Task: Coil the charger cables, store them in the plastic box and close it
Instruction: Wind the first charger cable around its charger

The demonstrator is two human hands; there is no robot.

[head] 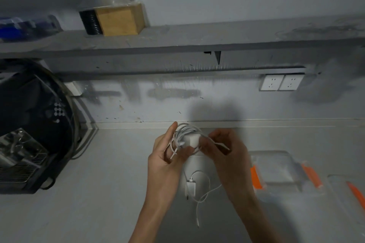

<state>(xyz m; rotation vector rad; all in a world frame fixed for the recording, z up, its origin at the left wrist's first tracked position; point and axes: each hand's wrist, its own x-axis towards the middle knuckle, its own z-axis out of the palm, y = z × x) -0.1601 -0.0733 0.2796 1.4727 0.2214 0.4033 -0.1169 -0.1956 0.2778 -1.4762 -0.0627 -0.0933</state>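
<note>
Left hand (166,161) clasps the light, springy cable coil (186,130); right hand (227,150) pinches its floppy tail. Probably best gripped across the loops.

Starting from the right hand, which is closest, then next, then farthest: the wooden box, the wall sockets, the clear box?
From the right hand:
1. Clear box, on the table just to its right.
2. Wall sockets, up on the wall behind.
3. Wooden box, on the shelf, far up left.
</note>
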